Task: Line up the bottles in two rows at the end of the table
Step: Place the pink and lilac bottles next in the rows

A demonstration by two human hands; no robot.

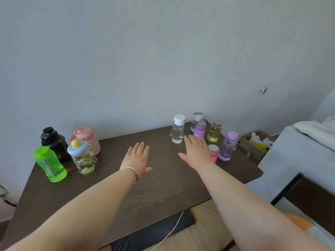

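On the dark brown table (163, 178), several bottles stand in two groups. At the left end are a green bottle (49, 163), a black one (54, 142), a pink one (88, 140) and a clear cartoon-print bottle with a blue lid (82, 156). At the far right stand a clear white-capped bottle (178, 128), a grey-lidded one (198, 118), a purple flask (200, 130), a yellowish jar (214, 131), a violet bottle (228, 146) and a small pink cup-like flask (213, 153). My left hand (138, 158) hovers flat and empty over the middle. My right hand (196, 151) reaches out empty, just in front of the right group.
A grey wall runs behind the table. Past the right end sit a cardboard box (255, 144) with bags and a glass bowl (243, 150). A pale covered piece of furniture (297, 160) stands at the right. A white cable (174, 230) lies on the floor below.
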